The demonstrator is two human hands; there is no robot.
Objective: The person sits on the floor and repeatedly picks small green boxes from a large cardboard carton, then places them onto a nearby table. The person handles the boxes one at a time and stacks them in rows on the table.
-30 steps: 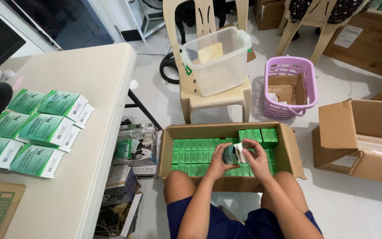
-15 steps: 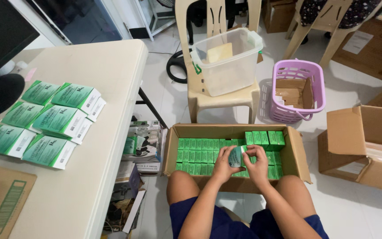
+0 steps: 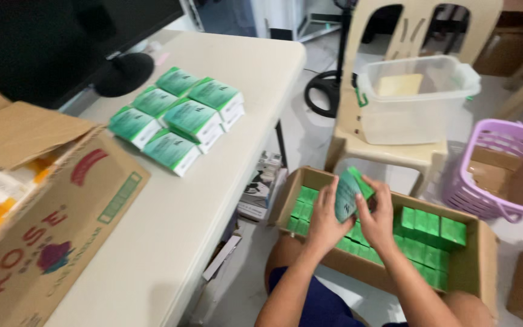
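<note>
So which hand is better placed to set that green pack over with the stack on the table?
Probably the left. The left hand grips the green pack on the side facing the table and its stack of green packs; the right hand would have to cross over.

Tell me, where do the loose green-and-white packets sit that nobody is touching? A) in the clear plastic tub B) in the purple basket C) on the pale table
C: the green-and-white packets lie clustered on the pale table, beside the black monitor stand.
</note>
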